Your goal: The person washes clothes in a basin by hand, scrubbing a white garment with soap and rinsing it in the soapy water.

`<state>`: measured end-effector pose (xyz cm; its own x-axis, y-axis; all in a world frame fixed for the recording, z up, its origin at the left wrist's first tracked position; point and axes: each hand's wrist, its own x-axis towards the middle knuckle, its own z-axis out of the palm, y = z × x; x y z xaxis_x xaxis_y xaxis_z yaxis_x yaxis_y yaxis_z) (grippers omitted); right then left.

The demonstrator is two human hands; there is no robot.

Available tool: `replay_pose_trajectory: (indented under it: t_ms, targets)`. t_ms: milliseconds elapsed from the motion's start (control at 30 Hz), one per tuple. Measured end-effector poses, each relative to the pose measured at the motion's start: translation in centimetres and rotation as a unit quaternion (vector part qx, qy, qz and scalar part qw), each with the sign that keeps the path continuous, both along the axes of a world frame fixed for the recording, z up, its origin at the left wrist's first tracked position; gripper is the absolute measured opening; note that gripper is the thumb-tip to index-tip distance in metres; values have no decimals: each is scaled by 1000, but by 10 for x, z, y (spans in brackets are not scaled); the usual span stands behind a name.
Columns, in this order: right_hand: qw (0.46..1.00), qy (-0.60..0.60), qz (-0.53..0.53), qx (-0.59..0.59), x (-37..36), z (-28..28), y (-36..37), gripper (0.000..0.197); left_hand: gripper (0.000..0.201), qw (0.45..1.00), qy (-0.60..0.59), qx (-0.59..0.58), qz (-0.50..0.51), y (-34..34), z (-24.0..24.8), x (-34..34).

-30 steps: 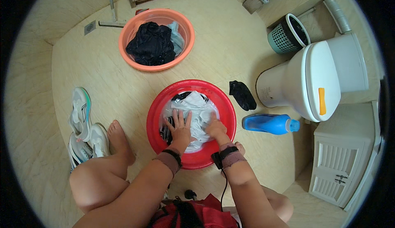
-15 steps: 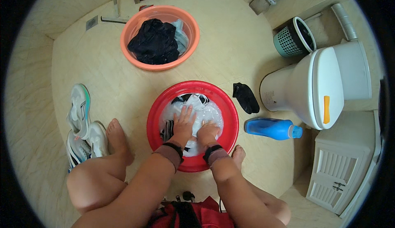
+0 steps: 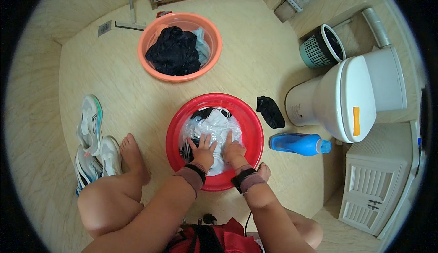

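Note:
A red basin [image 3: 259, 134] stands on the floor between my feet, holding soapy water and wet laundry. A white garment [image 3: 220, 127] bulges up in its middle, with black-and-white striped cloth [image 3: 187, 151] partly under it at the left. My left hand [image 3: 202, 152] lies on the wet laundry, its fingers spread. Beside it, my right hand [image 3: 234, 153] presses on the white garment, one finger stretched forward and the others curled into the cloth. Their fingertips are partly hidden. Wet bands circle both wrists.
Beyond stands an orange basin [image 3: 144, 63] with dark clothes [image 3: 173, 52]. To the right lie a black sock-like cloth [image 3: 270, 112] and a blue bottle [image 3: 296, 144], near the toilet [image 3: 340, 98], a wastebasket [image 3: 315, 52] and a white cabinet [image 3: 372, 180]. White shoes [image 3: 91, 125] are at left.
Both hands have shifted slightly nearer to me in the red basin. The white garment now bulges higher out of the suds, and the right hand's one finger has stretched forward.

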<state>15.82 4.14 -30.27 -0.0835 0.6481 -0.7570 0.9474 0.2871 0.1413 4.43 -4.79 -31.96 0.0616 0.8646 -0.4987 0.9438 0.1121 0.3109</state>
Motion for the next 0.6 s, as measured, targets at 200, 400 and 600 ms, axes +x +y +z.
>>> replay_pose_trajectory:
  t_ms: [200,400,600]
  targets:
    - [998,0,-15,54,1,-42,0,82,57,999,-9,14,36,-5,-16,1]
    - [931,283,-211,94,39,-33,9,82,100,996,-76,0,50,-5,8,-7]
    - [767,427,-474,-71,61,25,18,34,100,972,-182,-114,95,8,31,-2]
